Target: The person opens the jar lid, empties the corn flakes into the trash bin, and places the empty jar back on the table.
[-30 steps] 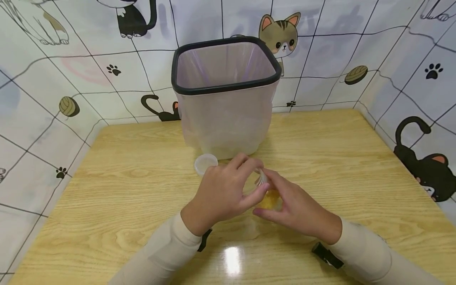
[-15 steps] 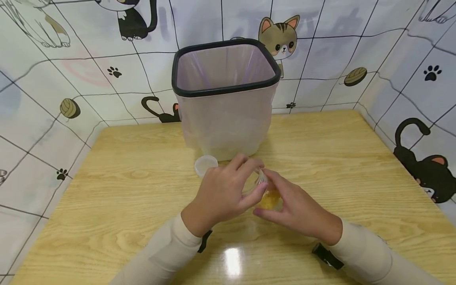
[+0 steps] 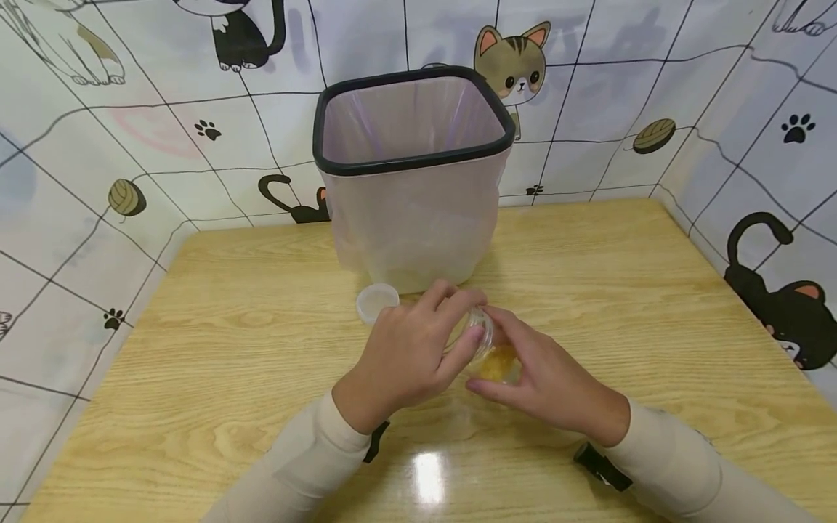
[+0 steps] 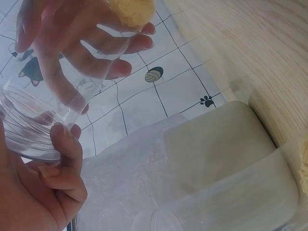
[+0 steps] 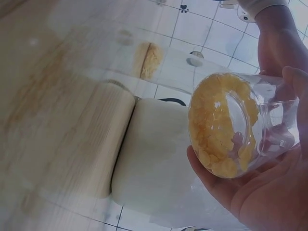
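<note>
Between my two hands is a clear jar with a threaded mouth, tilted toward the left. Yellow flakes lie against its base, plain to see in the right wrist view. My left hand grips the jar at the mouth, thumb on the near side of the threads and fingers over the far side. My right hand holds the body round its base end, thumb below and fingers behind. A translucent round lid lies on the table to the left of the hands.
A pale bin with a black rim and a liner stands behind the hands, close to the lid. Its opening faces up. Wood-grain table runs beneath everything, and a cat-print wall covering closes off the back and sides.
My left thumb has shifted a little left along the mouth, and more of the jar's threaded ring shows. Both hands stay in about the same place; the bin and lid have not moved.
</note>
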{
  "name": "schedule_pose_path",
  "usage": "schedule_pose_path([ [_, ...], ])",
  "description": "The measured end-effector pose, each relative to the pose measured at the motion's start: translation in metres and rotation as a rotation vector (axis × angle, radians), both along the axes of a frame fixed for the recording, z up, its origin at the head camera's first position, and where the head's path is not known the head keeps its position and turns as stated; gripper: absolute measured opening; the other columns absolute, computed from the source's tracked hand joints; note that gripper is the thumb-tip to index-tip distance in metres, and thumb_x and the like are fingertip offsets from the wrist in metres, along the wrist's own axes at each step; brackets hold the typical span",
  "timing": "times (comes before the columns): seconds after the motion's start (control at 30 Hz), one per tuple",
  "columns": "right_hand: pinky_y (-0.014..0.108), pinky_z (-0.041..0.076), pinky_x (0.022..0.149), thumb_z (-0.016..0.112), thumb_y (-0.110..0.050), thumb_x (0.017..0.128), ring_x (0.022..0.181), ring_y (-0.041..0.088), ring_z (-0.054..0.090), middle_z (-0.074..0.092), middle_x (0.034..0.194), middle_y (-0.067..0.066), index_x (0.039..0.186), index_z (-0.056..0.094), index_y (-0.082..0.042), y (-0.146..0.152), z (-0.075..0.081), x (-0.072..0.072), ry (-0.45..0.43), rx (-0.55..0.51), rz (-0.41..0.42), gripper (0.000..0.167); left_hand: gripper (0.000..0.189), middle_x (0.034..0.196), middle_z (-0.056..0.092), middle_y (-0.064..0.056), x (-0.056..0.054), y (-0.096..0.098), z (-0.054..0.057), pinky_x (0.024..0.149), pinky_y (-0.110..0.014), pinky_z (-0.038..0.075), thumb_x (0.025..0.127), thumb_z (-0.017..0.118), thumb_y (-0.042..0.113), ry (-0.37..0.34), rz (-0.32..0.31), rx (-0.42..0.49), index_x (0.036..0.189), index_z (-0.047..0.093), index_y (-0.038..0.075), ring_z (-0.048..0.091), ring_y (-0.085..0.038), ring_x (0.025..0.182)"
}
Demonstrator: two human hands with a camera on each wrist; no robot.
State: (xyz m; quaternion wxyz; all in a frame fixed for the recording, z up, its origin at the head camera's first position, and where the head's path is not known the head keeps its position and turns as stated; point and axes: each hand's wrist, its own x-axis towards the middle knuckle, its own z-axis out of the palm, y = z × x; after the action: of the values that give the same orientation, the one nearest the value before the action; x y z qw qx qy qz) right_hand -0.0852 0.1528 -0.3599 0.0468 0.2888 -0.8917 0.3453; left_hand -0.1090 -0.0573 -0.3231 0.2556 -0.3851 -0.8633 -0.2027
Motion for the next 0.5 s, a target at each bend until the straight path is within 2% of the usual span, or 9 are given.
schedule_pose_path([
  [0.23, 0.043, 0.053, 0.094, 0.080, -0.039, 0.083, 0.116, 0.012, 0.062, 0.063, 0.128, -0.009, 0.150, 0.034, -0.022, 0.0006, -0.0004, -0.0021, -0.024, -0.023, 0.013, 0.083, 0.038, 0.100, 0.062, 0.001, -0.0004, -0.0001, -0.0006, 0.043, -0.018, 0.030, 0.101, 0.038, 0.041, -0.004, 0.020, 0.006, 0.118, 0.062, 0.017, 0.051, -0.008, 0.054],
  [0.5, 0.048, 0.050, 0.100, 0.082, -0.033, 0.082, 0.118, 0.017, 0.062, 0.063, 0.127, -0.005, 0.144, 0.037, -0.017, 0.0020, -0.0037, -0.0068, -0.071, -0.089, 0.024, 0.079, 0.037, 0.101, 0.060, -0.001, -0.0008, -0.0008, -0.0016, 0.045, -0.018, 0.029, 0.101, 0.040, 0.040, -0.011, 0.031, 0.046, 0.120, 0.059, 0.014, 0.043, -0.007, 0.054],
])
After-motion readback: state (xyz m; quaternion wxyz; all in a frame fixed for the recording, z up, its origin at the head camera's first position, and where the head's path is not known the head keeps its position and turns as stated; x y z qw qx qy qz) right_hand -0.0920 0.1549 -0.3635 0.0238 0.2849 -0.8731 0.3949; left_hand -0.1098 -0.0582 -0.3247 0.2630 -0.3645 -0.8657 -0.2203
